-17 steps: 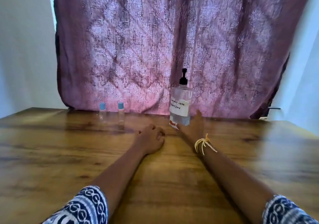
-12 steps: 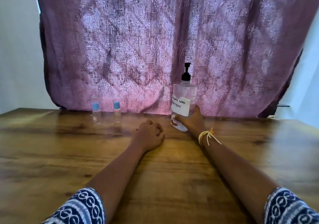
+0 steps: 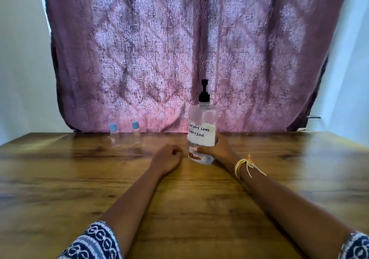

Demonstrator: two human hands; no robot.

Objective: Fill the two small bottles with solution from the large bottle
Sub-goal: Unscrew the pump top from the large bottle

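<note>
— Where does the large bottle [image 3: 202, 131] stand?
— Upright on the wooden table [image 3: 199, 199], in front of the purple curtain [image 3: 179, 49], black pump on top.
— Who holds it?
— The right hand [image 3: 216, 150] wraps its lower part, thumb across the front.
— And the left hand [image 3: 167, 158]?
— Curled loosely, empty, resting just left of the large bottle.
— The two small bottles [image 3: 124, 135]?
— Further left of it, blue caps on, side by side.

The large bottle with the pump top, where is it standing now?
In the head view the large bottle stands at table centre, gripped low by the right hand, with the fisted left hand beside it.
</note>
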